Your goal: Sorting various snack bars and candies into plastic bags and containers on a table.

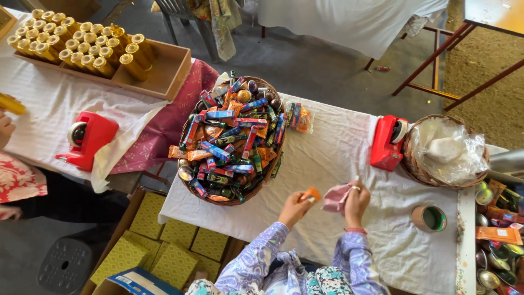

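My left hand (297, 206) holds a small orange wrapped sweet (311, 193) just above the white tablecloth (327, 158). My right hand (356, 201), with a ring and a bracelet, grips a piece of pink wrapping (335, 198) right beside it. The two hands are close together near the table's front edge. A large wicker basket (256, 188) heaped with colourful wrapped sweets stands to the left of my hands.
A red tape dispenser (387, 143) and a wicker basket with clear plastic (446, 150) stand at right, a tape roll (429, 218) in front. Another person (5, 130) sits at the left table with a red dispenser (87, 139) and a box of gold tubes (87, 49). Yellow boxes (158, 243) lie below.
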